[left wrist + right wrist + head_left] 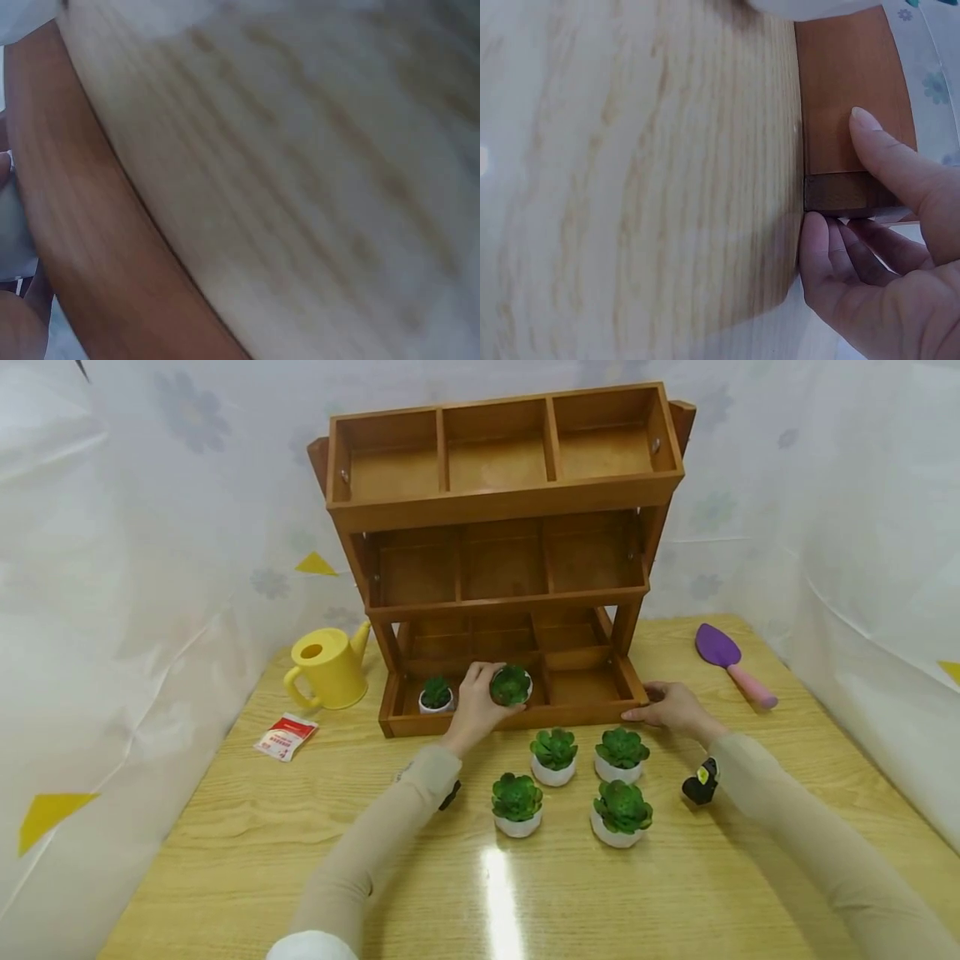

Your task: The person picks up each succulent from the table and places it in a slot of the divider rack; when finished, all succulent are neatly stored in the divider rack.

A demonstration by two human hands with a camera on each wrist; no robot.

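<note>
My left hand (477,700) grips a small potted succulent (510,685) in a white pot, at the middle front compartment of the wooden tiered shelf (517,718). Whether the pot touches the compartment floor cannot be told. Left of it, another potted succulent (436,695) sits in the left front compartment. The right hand (667,708) holds the shelf's lower right front corner. In the right wrist view, its thumb (877,139) lies on the front board and its fingers bend round the side. The left wrist view shows mostly table and front board (97,202).
Several potted succulents (553,756) stand on the table (375,893) before the shelf. A yellow watering can (330,668) and a red-and-white packet (287,737) are at the left. At the right lies a purple trowel (718,645) with a pink handle.
</note>
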